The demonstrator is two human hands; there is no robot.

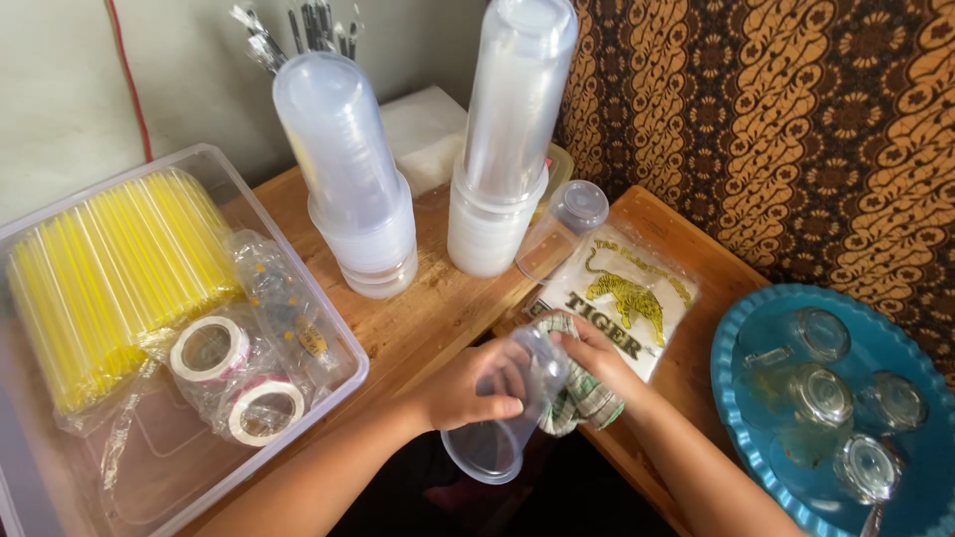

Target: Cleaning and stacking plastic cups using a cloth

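Down in the head view, the left hand [466, 386] is wrapped around a clear plastic cup [509, 408], fingers curled over its side, holding it tilted with the open mouth toward the camera. The right hand [597, 360] is closed on a green checked cloth [580, 396] and presses it against the base end of the cup. Cup and cloth are off the near edge of the wooden surface [438, 308], just in front of a flat clear packet printed with a yellow tiger [622, 298].

Taking that packet as the landmark: touching its far left corner lies a small clear lidded container [562, 224] on its side. Beyond it stand two tall stacks of clear plastic cups turned mouth down, one [507, 139] just behind the packet and the other [353, 169] farther left. Behind the stacks a white folded napkin [428, 134] and a bunch of dark wrapped items [298, 30] rest against the wall.

Well left of the packet sits a clear plastic bin [343, 343] holding a bundle of yellow straws [109, 278], two bagged rolls of white tape [239, 383] and a small clear bag [279, 298]. Right of the packet, a blue tray [741, 338] with a scalloped rim carries several upturned glasses [821, 393].
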